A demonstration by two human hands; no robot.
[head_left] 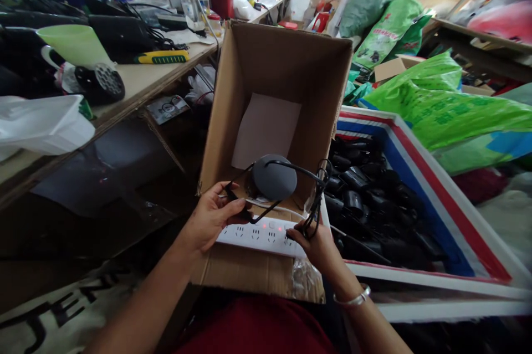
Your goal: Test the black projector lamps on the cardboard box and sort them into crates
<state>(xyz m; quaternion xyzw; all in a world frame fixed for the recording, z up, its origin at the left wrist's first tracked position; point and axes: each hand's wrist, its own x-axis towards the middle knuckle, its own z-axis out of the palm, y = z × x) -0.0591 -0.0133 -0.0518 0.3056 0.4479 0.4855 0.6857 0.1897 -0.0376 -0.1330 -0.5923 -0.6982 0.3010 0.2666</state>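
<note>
My left hand [211, 215] is closed around a black cord with a dark piece on it [238, 204], whose kind I cannot make out. In my right hand [316, 246] is a coiled bundle of black cord [316, 204], held above the right end of a white power strip [257, 236]. Red lights glow on the strip, which lies across a cardboard flap. Just beyond both hands is a grey, round-faced object [275, 177] at the near side of an open cardboard box [286, 60]. A black cord crosses its face toward my right hand.
A white-rimmed bin [453, 188] full of black items stands at the right, with green bags [457, 104] behind it. Along the left runs a cluttered workbench [137, 85] bearing a yellow-green cup [77, 44], a white tray [45, 124] and a yellow-handled tool [163, 57].
</note>
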